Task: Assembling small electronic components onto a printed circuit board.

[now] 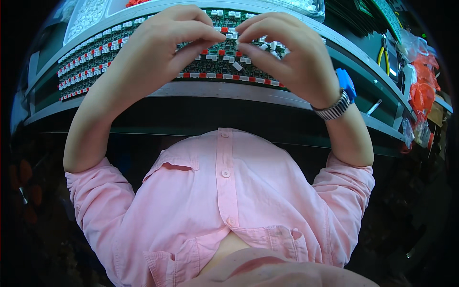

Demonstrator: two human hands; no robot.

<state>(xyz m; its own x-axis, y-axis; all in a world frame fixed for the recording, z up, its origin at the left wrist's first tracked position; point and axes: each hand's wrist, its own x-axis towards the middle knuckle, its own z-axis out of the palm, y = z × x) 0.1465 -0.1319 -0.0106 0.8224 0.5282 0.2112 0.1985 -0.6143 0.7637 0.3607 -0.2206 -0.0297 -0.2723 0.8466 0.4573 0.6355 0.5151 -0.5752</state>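
Note:
Rows of green circuit boards [210, 65] fitted with small white and red connectors lie across the rack in front of me. Over their middle, my left hand [179, 40] has thumb and forefinger brought close together by a white connector; the exact contact at the fingertips is too small to make out. Facing it, my right hand [289, 45] pinches a small white connector [237, 42] between thumb and forefinger. A loose white connector [237, 66] rests tilted on the boards below, and several more are scattered under my right hand.
A metal rail [215, 90] runs along the near side of the boards. Behind them are a tray of white parts [87, 19], some red parts [137, 2] and a clear box [313, 8]. Rightward are stacked green boards [385, 19], yellow-handled pliers [381, 56] and an orange plastic bag [423, 83].

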